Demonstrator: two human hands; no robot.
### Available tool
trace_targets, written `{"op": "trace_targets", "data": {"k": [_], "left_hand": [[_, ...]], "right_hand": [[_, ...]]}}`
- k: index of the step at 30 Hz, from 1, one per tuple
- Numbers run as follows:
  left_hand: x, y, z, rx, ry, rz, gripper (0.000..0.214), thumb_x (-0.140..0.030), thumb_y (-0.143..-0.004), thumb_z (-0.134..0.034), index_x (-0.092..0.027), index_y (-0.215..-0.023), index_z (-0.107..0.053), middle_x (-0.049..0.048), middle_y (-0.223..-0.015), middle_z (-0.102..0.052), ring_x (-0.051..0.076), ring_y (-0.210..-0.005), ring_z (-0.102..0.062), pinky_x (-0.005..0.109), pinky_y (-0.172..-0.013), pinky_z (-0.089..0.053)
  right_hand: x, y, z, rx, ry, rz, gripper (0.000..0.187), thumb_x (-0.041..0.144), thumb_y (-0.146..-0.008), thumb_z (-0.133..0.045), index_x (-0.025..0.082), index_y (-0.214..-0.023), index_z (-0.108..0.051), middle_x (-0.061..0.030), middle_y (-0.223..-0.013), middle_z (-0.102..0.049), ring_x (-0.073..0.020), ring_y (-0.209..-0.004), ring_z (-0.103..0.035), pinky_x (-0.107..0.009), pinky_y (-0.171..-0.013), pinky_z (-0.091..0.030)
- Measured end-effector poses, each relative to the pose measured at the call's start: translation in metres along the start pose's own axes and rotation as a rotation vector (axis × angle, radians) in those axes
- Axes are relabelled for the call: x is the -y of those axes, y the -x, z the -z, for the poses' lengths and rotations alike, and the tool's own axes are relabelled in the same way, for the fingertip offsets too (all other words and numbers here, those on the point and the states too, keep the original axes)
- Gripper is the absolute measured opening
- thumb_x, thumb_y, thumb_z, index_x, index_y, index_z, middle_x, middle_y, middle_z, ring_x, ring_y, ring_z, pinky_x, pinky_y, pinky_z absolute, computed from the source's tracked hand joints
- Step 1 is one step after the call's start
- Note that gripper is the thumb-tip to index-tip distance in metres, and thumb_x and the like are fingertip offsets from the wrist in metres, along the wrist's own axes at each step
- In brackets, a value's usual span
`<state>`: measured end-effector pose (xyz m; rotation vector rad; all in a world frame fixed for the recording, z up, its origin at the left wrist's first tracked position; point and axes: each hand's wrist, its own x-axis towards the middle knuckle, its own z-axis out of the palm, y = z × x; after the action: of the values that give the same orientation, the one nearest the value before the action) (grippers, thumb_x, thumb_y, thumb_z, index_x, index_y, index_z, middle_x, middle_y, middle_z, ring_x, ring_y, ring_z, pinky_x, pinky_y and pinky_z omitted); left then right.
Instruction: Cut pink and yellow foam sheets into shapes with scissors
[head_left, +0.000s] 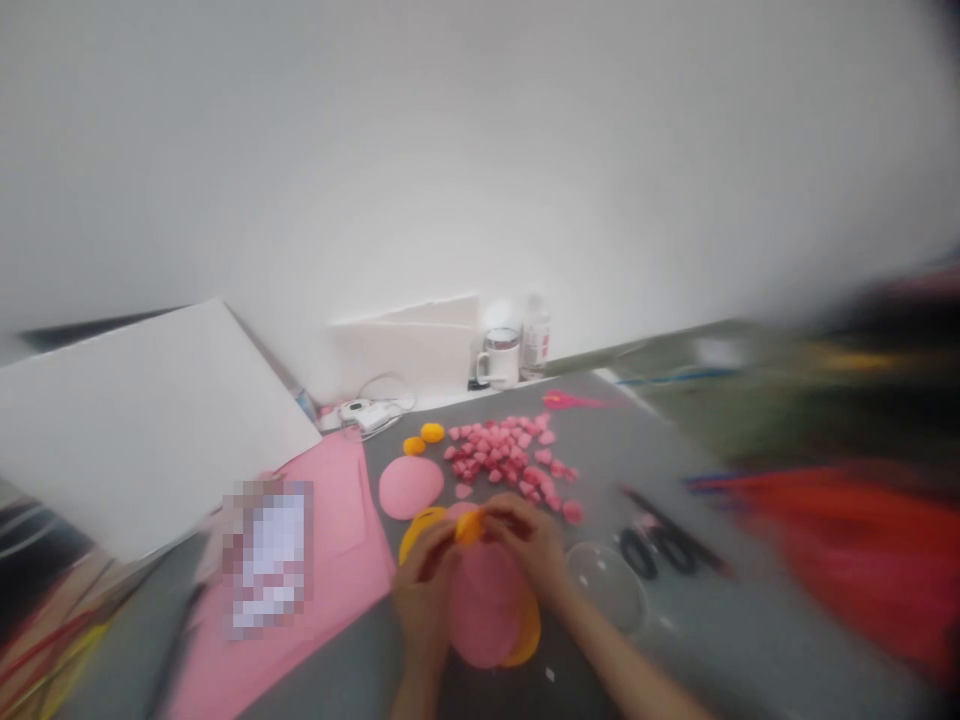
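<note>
Close together at the middle of the table, my left hand [426, 568] and my right hand [531, 545] pinch a small yellow-orange paper-like piece [469, 527] between their fingertips. Below them lie overlapping pink discs [486, 615], with a yellow disc [532, 630] showing from underneath at the right. Another yellow disc [420, 525] is partly covered by my left hand. Beyond it rest a flat pink disc [411, 487] and two small yellow pieces, one [432, 432] behind the other [413, 446]. Many little folded-looking pink pieces [499, 455] are heaped just past my fingers. Blur hides their fine detail.
To the right are a clear round dish [607, 590], black-handled scissors [656, 552] and a bright pink tool [570, 401]. Pink sheets [337, 560] and a white board [150, 430] occupy the left. A mug [501, 362] and bottle [536, 338] stand by the wall.
</note>
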<state>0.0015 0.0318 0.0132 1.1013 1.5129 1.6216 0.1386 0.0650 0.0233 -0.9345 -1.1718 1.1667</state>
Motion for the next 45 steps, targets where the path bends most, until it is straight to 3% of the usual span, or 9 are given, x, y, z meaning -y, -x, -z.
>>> {"op": "trace_targets", "data": {"k": [5,12,17,21,26,30,33,37,45], "left_hand": [[0.0,0.0,-0.001,-0.023,0.001,-0.001,0.018,-0.03,-0.059,-0.072,-0.019,-0.073,-0.072,0.0074,-0.084,-0.072,0.022,-0.08,-0.066,0.033,-0.074,-0.055],[-0.002,0.002,-0.002,0.02,-0.005,-0.008,0.013,-0.028,-0.06,-0.071,-0.02,-0.069,-0.072,0.0073,-0.085,-0.072,0.023,-0.081,-0.066,0.034,-0.076,-0.054],[-0.008,0.007,-0.003,0.131,-0.06,-0.036,0.013,-0.028,-0.063,-0.07,-0.022,-0.075,-0.073,0.0059,-0.093,-0.071,0.023,-0.09,-0.064,0.034,-0.084,-0.051],[-0.009,0.008,-0.005,0.086,-0.079,-0.04,0.018,-0.032,-0.06,-0.072,-0.021,-0.075,-0.073,0.0063,-0.088,-0.072,0.023,-0.085,-0.066,0.033,-0.079,-0.053],[-0.003,0.003,-0.004,-0.059,-0.032,-0.024,0.025,-0.035,-0.061,-0.071,-0.019,-0.08,-0.073,0.007,-0.084,-0.072,0.021,-0.076,-0.067,0.031,-0.071,-0.055],[-0.002,0.0,-0.001,-0.07,-0.06,-0.012,0.024,-0.036,-0.063,-0.07,-0.019,-0.081,-0.073,0.0067,-0.088,-0.072,0.022,-0.082,-0.066,0.032,-0.076,-0.053],[-0.003,0.0,-0.002,-0.066,-0.04,-0.022,0.024,-0.036,-0.063,-0.07,-0.019,-0.08,-0.073,0.0072,-0.087,-0.072,0.022,-0.081,-0.066,0.033,-0.076,-0.053],[-0.004,0.001,-0.004,-0.015,-0.015,-0.053,0.022,-0.036,-0.063,-0.07,-0.019,-0.077,-0.072,0.0079,-0.089,-0.072,0.022,-0.084,-0.066,0.034,-0.078,-0.053],[-0.005,0.003,-0.009,0.047,0.008,-0.034,0.023,-0.036,-0.06,-0.071,-0.019,-0.075,-0.07,0.0083,-0.088,-0.071,0.023,-0.083,-0.066,0.035,-0.075,-0.054]], "right_hand": [[0.003,0.002,-0.001,0.013,0.078,0.07,0.018,0.035,-0.074,-0.064,0.019,-0.08,-0.07,-0.0054,-0.08,-0.064,-0.0164,-0.066,-0.063,-0.026,-0.055,-0.056],[0.001,0.002,-0.004,-0.007,0.045,-0.074,0.026,0.042,-0.071,-0.064,0.017,-0.08,-0.062,-0.001,-0.066,-0.062,-0.0141,-0.051,-0.06,-0.026,-0.049,-0.053],[-0.005,0.005,-0.004,-0.05,0.094,-0.032,0.01,0.027,-0.071,-0.059,0.019,-0.071,-0.052,0.0021,-0.061,-0.056,-0.0125,-0.049,-0.056,-0.023,-0.045,-0.049],[-0.005,0.008,-0.005,-0.083,0.228,0.051,0.002,0.02,-0.072,-0.054,0.019,-0.07,-0.054,0.0011,-0.065,-0.053,-0.0112,-0.048,-0.053,-0.022,-0.043,-0.046],[0.002,0.008,-0.005,0.039,0.397,0.25,0.016,0.016,-0.079,-0.05,0.018,-0.081,-0.066,-0.0026,-0.07,-0.055,-0.0133,-0.057,-0.057,-0.023,-0.05,-0.046],[0.0,0.006,-0.001,0.117,0.456,0.341,0.019,0.017,-0.082,-0.051,0.02,-0.093,-0.067,-0.0053,-0.078,-0.06,-0.0154,-0.066,-0.059,-0.026,-0.06,-0.049],[-0.007,0.005,0.001,0.158,0.435,0.348,0.017,0.021,-0.08,-0.056,0.022,-0.094,-0.067,-0.0061,-0.085,-0.061,-0.0154,-0.069,-0.06,-0.026,-0.062,-0.051],[-0.012,0.005,-0.001,0.11,0.388,0.346,0.011,0.022,-0.078,-0.06,0.022,-0.084,-0.069,-0.0061,-0.087,-0.06,-0.0174,-0.077,-0.06,-0.028,-0.065,-0.052],[-0.011,0.004,-0.002,0.055,0.339,0.222,0.011,0.019,-0.076,-0.059,0.021,-0.076,-0.07,-0.0072,-0.094,-0.058,-0.0205,-0.088,-0.058,-0.032,-0.075,-0.05]]}}
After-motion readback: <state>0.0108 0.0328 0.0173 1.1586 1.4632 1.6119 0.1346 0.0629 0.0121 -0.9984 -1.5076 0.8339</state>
